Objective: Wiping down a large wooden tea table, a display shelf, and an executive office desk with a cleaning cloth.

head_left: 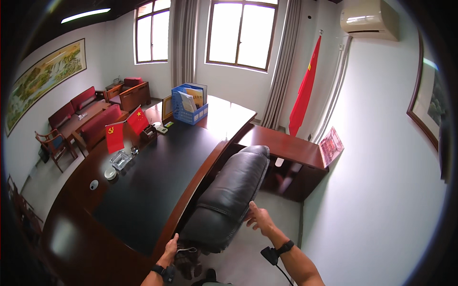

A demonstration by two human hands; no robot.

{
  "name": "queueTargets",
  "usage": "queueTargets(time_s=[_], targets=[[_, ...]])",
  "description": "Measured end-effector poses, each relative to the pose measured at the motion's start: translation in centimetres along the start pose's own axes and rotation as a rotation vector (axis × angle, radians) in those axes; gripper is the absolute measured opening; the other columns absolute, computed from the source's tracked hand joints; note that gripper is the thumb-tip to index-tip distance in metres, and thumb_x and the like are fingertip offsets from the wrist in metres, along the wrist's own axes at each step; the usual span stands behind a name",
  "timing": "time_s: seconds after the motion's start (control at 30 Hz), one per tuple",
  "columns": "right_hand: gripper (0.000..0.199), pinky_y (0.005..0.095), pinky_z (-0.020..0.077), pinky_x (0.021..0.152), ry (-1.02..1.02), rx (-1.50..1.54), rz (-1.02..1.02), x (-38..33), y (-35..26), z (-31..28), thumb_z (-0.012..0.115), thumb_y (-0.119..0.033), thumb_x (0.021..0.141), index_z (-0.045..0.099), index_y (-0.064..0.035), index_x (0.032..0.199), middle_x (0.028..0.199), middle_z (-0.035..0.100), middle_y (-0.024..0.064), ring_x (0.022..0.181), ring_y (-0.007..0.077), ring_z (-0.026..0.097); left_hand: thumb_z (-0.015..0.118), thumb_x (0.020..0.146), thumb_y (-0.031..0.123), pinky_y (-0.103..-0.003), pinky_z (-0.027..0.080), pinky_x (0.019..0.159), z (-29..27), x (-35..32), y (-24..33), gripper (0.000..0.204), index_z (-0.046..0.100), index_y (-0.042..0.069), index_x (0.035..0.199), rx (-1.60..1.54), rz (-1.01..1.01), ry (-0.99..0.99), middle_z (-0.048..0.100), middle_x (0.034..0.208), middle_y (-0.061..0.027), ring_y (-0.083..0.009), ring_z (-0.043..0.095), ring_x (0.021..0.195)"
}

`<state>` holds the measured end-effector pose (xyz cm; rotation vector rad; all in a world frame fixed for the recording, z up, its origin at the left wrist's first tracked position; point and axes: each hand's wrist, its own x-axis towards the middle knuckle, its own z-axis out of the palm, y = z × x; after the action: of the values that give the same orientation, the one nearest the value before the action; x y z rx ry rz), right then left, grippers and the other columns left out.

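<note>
A black leather office chair (231, 195) stands pushed in against a large curved wooden desk (157, 186) with a dark top. My right hand (260, 218) is open, its fingers spread against the right side of the chair's backrest. My left hand (171, 247) is lower down at the chair's left side, by the armrest and close to the desk's edge. Whether its fingers are closed on the chair I cannot tell. Both wrists wear black bands.
Two small red flags (125, 127), a glass ashtray (120, 159), a blue file holder (190, 106) and a picture frame (167, 107) sit on the desk. A side cabinet (291, 157), a standing red flag (305, 90), sofas (90, 117) and a white wall surround it.
</note>
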<state>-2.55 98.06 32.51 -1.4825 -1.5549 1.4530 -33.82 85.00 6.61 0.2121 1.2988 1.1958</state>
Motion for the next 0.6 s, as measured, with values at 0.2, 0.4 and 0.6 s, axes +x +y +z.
queueTargets(time_s=[0.2,0.4,0.6], targets=[[0.075,0.0307,0.0405,0.047,0.04,-0.166,0.083,2.8,-0.7,-0.2,0.051,-0.074,0.086,0.063,-0.0025,0.067,0.061,0.061,0.0082,0.055,0.0161,0.058,0.048,0.101,0.047,-0.034,0.047,0.096,0.4,2.8,0.3,0.053,0.061,0.001,0.124,-0.036,-0.031,-0.161,0.066,0.115,-0.0095,-0.0212,0.062,0.105],[0.057,0.0269,0.0289,0.043,-0.044,-0.007,-0.03,2.9,1.5,-1.3,0.057,-0.047,0.097,0.05,-0.0087,0.056,0.051,0.043,-0.003,0.045,0.0073,0.038,0.052,0.099,0.045,-0.036,0.047,0.097,0.3,4.1,-0.5,0.055,0.055,0.0,0.131,-0.017,-0.069,-0.213,0.062,0.123,-0.0096,-0.0209,0.06,0.109],[0.05,0.0255,0.0197,0.041,-0.044,0.122,-0.154,0.3,3.7,-1.7,0.057,-0.03,0.101,0.047,-0.0123,0.056,0.053,0.035,-0.0083,0.045,0.0035,0.028,0.05,0.1,0.036,-0.035,0.05,0.091,1.0,2.8,-1.2,0.044,0.062,0.0,0.123,0.027,-0.178,-0.114,0.068,0.113,-0.0066,-0.0202,0.064,0.102]])
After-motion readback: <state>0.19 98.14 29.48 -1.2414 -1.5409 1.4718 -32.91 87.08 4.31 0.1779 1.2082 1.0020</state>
